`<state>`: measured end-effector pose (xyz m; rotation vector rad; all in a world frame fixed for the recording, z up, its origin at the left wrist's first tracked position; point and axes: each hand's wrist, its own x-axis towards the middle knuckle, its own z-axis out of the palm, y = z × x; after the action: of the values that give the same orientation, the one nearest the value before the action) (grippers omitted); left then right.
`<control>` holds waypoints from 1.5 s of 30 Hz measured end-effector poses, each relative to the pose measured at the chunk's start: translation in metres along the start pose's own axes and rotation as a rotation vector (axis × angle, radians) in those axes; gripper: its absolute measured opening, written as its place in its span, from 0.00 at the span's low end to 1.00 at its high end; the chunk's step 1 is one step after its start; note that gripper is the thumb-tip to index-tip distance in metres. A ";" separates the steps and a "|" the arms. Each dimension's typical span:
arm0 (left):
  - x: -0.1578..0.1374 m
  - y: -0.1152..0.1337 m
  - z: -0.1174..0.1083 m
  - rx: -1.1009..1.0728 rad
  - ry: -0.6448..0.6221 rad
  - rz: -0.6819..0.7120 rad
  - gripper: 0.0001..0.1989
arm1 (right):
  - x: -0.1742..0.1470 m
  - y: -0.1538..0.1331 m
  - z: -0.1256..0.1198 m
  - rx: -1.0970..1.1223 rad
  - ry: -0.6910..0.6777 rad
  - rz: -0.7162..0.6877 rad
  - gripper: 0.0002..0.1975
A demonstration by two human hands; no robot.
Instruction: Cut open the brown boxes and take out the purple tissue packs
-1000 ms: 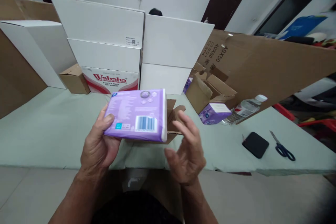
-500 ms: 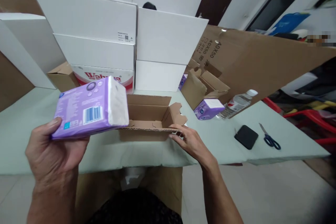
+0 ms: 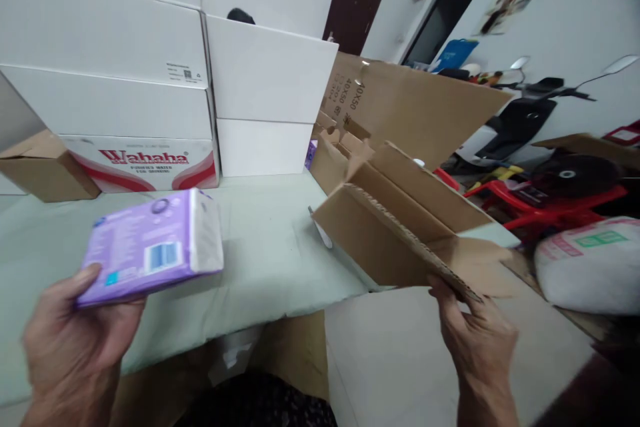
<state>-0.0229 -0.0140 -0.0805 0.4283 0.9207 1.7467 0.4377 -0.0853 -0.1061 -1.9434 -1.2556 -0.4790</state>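
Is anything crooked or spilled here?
Yes, the open cardboard box looks crooked: the right hand holds it at a slant, and in this view one end reaches past the edge of the table. No spill shows.

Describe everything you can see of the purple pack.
The purple pack is blocky, in plastic-looking wrap, with a blurred barcode panel, a small teal patch and faint print facing the camera; its right end is white. No opening shows. The left hand grips its near left corner, thumb on the printed face, palm beneath, holding it tilted, apparently above the pale green tabletop.
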 end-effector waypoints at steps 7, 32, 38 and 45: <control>-0.007 -0.061 0.017 0.116 -0.086 -0.300 0.27 | -0.016 0.059 0.004 -0.287 0.008 0.167 0.26; 0.005 -0.096 0.023 0.188 -0.148 -0.394 0.31 | 0.039 0.047 0.066 -0.216 -0.165 0.066 0.20; 0.007 -0.099 0.025 0.215 -0.137 -0.395 0.32 | 0.054 0.047 0.081 -0.154 -0.172 -0.003 0.19; 0.011 -0.101 0.022 0.198 -0.133 -0.402 0.30 | 0.080 0.034 0.106 -0.114 -0.214 -0.054 0.18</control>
<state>0.0527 0.0180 -0.1445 0.4461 1.0091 1.2541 0.4946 0.0355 -0.1350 -2.1051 -1.4457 -0.3848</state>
